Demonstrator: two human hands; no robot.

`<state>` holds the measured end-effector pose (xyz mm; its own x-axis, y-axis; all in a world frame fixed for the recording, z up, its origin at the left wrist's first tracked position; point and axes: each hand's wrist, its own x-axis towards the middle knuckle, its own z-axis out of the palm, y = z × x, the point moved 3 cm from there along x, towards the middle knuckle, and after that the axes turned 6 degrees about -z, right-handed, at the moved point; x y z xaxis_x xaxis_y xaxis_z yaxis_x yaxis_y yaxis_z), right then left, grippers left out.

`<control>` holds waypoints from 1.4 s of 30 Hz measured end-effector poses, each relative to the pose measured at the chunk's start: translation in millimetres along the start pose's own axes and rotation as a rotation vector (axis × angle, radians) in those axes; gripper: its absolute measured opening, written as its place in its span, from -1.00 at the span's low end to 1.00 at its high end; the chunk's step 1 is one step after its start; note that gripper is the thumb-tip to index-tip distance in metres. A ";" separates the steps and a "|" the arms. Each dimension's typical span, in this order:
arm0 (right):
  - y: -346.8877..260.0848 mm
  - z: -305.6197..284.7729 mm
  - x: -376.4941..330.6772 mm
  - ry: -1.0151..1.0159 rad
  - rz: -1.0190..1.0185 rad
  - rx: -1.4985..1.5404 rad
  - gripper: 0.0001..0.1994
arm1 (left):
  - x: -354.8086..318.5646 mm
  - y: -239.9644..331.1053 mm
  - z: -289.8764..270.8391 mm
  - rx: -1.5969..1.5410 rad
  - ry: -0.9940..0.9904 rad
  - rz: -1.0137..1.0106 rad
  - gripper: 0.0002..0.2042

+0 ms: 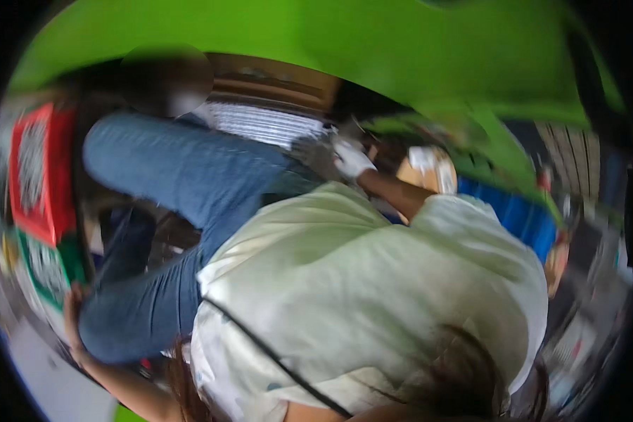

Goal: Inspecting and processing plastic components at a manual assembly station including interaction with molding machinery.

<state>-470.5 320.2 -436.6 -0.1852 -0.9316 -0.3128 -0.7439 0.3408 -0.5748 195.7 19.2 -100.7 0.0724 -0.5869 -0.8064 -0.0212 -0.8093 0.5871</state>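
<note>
My left hand [72, 316], bare and partly hidden, is beside my knee in blue jeans [148, 316]. It is against or very near the edge of a green crate [69, 257] with greyish contents; its fingers are too blurred to read. On the other side, my right hand [353, 158] wears a white glove and reaches down past my hip. Close to it lies a dark, blurred patch, and beyond that a shiny ribbed silver thing [264, 125]. Motion smears the gloved fingers, so whether they hold anything is unclear.
A red crate [60, 176] with grey contents stands beyond the green one. A broad lime-green surface [260, 28] spans the far side above a brown wooden piece [274, 88]. By my right arm are a tan, white-labelled object [443, 176] and a blue bin [517, 214].
</note>
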 end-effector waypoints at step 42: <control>194.3 48.9 -154.1 -0.458 0.953 -0.147 -0.55 | 9.6 7.4 42.0 0.368 -0.172 0.187 -0.75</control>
<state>-555.2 536.2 -537.1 -0.4949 -0.1417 -0.8573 -0.4951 0.8568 0.1441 154.4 6.5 -107.0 -0.1324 -0.6944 -0.7073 -0.3735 -0.6260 0.6845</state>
